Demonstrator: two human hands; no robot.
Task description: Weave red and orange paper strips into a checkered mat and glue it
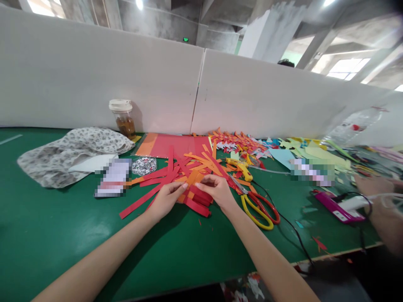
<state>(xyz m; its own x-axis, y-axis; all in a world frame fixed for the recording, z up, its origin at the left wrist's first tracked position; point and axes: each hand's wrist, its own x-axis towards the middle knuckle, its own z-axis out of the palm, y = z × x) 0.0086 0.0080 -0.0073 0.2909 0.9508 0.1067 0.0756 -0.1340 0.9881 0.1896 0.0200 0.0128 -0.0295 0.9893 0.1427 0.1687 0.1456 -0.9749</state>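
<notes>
Both hands meet over a loose pile of red paper strips and orange strips on the green table. My left hand pinches the left side of a small woven piece of orange and red strips. On its right side, my right hand grips the same piece between thumb and fingers. Red strips curl out below the piece, towards the table's front. Scissors with red and yellow handles lie just right of my right hand, beside a yellow glue gun.
Behind the pile lie red and orange sheets and woven red pieces. A cup, patterned cloth and phone stand or lie left. Rightwards are a pink power strip, cables, a plastic bottle and another person's arm.
</notes>
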